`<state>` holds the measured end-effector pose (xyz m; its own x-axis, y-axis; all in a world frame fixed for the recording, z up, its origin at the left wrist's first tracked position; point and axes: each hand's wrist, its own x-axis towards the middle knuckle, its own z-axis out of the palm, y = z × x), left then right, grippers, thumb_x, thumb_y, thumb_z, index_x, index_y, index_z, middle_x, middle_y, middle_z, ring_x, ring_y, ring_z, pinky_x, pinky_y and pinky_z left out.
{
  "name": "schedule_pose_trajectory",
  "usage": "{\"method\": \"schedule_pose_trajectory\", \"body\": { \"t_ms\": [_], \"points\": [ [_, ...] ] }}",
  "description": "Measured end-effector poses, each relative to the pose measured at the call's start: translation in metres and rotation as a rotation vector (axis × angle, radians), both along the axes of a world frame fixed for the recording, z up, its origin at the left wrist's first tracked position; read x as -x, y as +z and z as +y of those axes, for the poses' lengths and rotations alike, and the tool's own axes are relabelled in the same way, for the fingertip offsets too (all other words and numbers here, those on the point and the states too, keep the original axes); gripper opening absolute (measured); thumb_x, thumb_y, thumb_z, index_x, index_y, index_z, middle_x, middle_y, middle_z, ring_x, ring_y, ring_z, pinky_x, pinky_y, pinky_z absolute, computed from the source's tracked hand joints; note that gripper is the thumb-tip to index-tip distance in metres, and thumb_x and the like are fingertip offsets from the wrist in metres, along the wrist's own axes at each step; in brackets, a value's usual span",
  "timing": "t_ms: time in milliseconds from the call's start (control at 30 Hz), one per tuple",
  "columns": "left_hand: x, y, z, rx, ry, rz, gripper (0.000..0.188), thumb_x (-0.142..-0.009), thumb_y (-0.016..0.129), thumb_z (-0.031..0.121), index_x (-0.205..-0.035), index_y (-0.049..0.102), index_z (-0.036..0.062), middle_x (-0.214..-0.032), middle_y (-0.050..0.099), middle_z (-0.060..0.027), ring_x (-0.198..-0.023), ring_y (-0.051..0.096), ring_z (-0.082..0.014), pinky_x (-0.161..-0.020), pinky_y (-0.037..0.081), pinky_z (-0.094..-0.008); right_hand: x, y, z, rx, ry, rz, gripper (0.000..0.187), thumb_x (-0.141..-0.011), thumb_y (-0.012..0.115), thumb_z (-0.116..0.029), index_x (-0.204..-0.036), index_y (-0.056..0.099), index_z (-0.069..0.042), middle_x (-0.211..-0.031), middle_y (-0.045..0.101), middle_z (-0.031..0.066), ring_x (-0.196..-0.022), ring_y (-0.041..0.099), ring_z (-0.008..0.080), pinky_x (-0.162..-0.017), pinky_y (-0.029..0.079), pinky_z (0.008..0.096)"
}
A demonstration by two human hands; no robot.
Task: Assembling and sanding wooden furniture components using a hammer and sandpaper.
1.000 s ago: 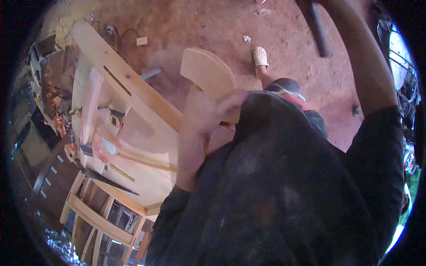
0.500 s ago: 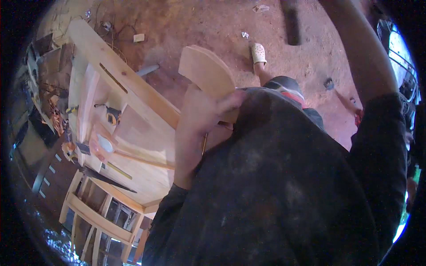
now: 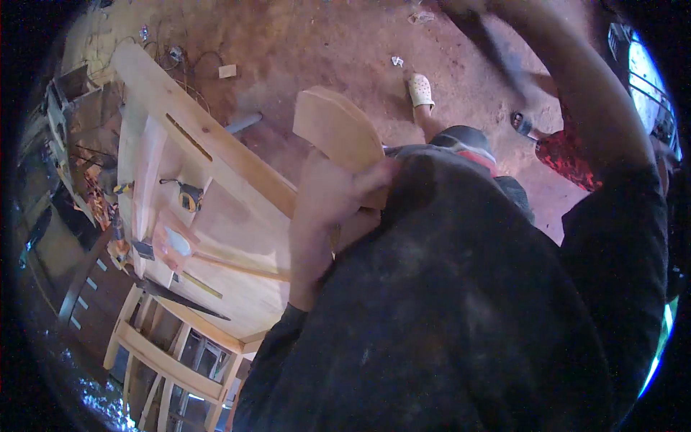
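A curved, flat piece of pale wood stands out from my left hand, whose fingers wrap round its lower part close to my dark shirt. At the top edge, my right hand is raised and partly cut off by the frame. From it a long dark tool, smeared by motion, slants down to the right. Its kind cannot be made out.
To my left is a wooden bench with a slotted beam, a tape measure, a wooden hand plane and a handsaw. A wooden frame stands below. Another person's sandalled foot is at the right.
My right hand has come further into view at the top, and the dark tool has swung from upright to slanting. More of the other person's red clothing shows. My left hand keeps its grip.
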<state>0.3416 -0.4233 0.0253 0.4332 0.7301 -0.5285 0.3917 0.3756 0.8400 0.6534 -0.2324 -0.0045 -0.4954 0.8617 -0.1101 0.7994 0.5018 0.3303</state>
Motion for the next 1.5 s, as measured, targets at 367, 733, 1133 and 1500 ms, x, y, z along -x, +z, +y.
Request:
{"method": "schedule_pose_trajectory", "body": {
  "t_ms": [367, 733, 1133, 1500],
  "points": [
    [0.004, 0.004, -0.005, 0.001, -0.029, 0.135, 0.051, -0.071, 0.081, 0.033, -0.106, 0.062, 0.0027, -0.103, 0.065, -0.0105, -0.093, 0.063, -0.0238, -0.08, 0.05, -0.0375, 0.01, 0.035, -0.02, 0.503, -1.035, 1.288, 0.026, -0.079, 0.062, -0.017, -0.094, 0.058, 0.005, -0.08, 0.062, 0.0134, -0.073, 0.062, 0.0225, -0.067, 0.05, 0.0382],
    [0.011, 0.008, -0.005, 0.04, -0.04, 0.137, 0.06, -0.069, 0.08, 0.041, -0.111, 0.061, 0.002, -0.107, 0.066, -0.0105, -0.103, 0.062, -0.0252, -0.088, 0.049, -0.0389, 0.025, 0.056, -0.006, 0.579, -0.465, 0.665, 0.041, -0.081, 0.062, -0.024, -0.108, 0.056, 0.005, -0.091, 0.063, 0.0239, -0.095, 0.063, 0.0307, -0.082, 0.046, 0.043],
    [0.018, -0.006, -0.017, -0.136, -0.126, 0.226, 0.051, -0.069, 0.083, 0.038, -0.096, 0.064, -0.0001, -0.087, 0.066, -0.0097, -0.08, 0.064, -0.0222, -0.072, 0.051, -0.0383, 0.05, 0.073, -0.027, 0.592, -0.382, 0.664, 0.035, -0.087, 0.059, -0.029, -0.1, 0.064, 0.003, -0.089, 0.063, 0.0198, -0.085, 0.061, 0.0255, -0.075, 0.047, 0.039],
    [0.014, -0.005, -0.016, -0.251, -0.194, 0.199, 0.057, -0.071, 0.081, 0.041, -0.106, 0.063, -0.0008, -0.104, 0.067, -0.0125, -0.095, 0.065, -0.0194, -0.079, 0.05, -0.0343, 0.068, 0.055, -0.103, 0.908, -0.401, 0.824, 0.044, -0.073, 0.06, -0.012, -0.114, 0.051, 0.002, -0.065, 0.052, 0.0076, -0.05, 0.053, 0.0153, -0.043, 0.042, 0.0311]
  ]
}}
